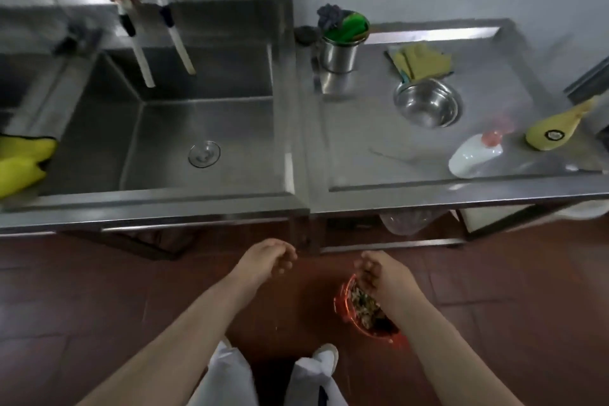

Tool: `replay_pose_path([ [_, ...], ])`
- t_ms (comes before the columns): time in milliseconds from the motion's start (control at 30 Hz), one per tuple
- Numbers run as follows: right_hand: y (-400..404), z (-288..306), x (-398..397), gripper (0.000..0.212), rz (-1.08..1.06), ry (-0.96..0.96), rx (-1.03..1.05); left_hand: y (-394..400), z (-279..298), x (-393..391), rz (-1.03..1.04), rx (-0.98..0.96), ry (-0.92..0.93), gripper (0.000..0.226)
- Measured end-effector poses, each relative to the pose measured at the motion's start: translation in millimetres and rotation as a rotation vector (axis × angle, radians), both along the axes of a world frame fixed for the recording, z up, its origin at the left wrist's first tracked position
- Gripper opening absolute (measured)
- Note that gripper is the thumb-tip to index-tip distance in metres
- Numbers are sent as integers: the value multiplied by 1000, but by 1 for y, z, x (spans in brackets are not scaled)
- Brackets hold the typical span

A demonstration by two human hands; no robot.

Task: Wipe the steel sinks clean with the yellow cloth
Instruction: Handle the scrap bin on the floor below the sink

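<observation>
No writing was legible; one yellow bottle (557, 127) lying at the far right of the counter (379, 142) bore a round dark emblem, too blurred to read. One steel sink (164, 128) was in full view, with one round drain (204, 153) in its floor and two white-tipped spouts (161, 46) hanging over its far wall; a second basin showed only as a dark sliver at the left edge. One bright yellow cloth (23, 163) was draped over the sink's left rim. On the counter right of the sink: one steel cup (339, 53) holding a green item, one folded olive cloth (420, 61), one steel bowl (428, 102), one white bottle (474, 155) lying on its side. On the floor, one red bowl (362, 310) of scraps. Two hands, near, below the counter edge: left hand (267, 257) with loosely curled fingers, holding nothing; right hand (379, 273) above the red bowl, fingers curled downward, whether pinching anything could not be told.
</observation>
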State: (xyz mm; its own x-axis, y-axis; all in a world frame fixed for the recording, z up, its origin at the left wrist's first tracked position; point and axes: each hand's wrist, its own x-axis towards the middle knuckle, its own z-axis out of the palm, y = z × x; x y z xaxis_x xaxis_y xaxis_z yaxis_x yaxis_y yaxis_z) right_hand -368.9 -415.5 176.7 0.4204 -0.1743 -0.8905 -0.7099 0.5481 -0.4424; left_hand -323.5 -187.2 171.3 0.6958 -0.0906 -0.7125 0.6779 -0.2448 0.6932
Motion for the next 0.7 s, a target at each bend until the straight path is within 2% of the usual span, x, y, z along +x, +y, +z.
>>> replay_pose_path([
  [233,96,18,18,8,101,-119,-33,99,1,1,94,-57,-6,29],
  [467,231,22,44,9,145,-120,-79,252,-3,1,81,-133,-42,29],
  [700,368,18,70,13,160,-158,-45,409,11,19,143,-55,-43,26],
])
